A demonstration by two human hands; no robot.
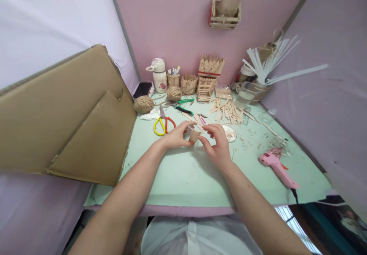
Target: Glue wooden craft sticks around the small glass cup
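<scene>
My left hand (180,135) is closed around a small light-brown piece (195,136), gripping it between thumb and fingers above the table. It looks like thin wood or card; its exact kind is too small to tell. Close to its right edge is my right hand (216,142), thumb and index finger apart, with nothing visible between them. Whether the right thumb touches the piece is unclear. Behind the hands lie a pink pen-like tool (202,120) and loose wooden sticks. A small white dish (230,133) with wood bits stands just beyond the right hand.
Scissors with yellow and red handles (164,126) lie left of the hands. Green-handled pliers (183,110), twine balls (143,104) and a stick pile (228,111) sit behind. A pink glue gun (279,169) is at right; a cardboard panel (71,121) stands at left.
</scene>
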